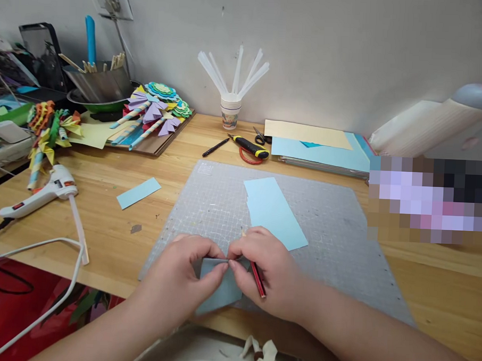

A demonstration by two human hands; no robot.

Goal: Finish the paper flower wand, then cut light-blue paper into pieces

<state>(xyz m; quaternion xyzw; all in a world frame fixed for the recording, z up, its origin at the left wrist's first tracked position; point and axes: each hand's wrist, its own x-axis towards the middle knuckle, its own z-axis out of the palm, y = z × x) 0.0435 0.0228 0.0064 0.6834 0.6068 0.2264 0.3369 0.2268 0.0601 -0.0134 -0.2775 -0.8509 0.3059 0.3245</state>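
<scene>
I had left hand (193, 271) pinching light-blue flat paper piece (219, 292) at its top edge, thumb against fingers; right hand (275, 262) pinched same edge just beside it, red-and-black pencil (258, 282) also lodged in grip. Paper piece was over near edge of grey gridded cutting mat (331, 221). I saw larger light-blue sheet (277, 211), jagged along one side, lying beyond right hand.

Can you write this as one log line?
left hand: pinches blue paper | right hand: pinches same paper, holds red pencil | cutting mat: bears another blue piece
</scene>
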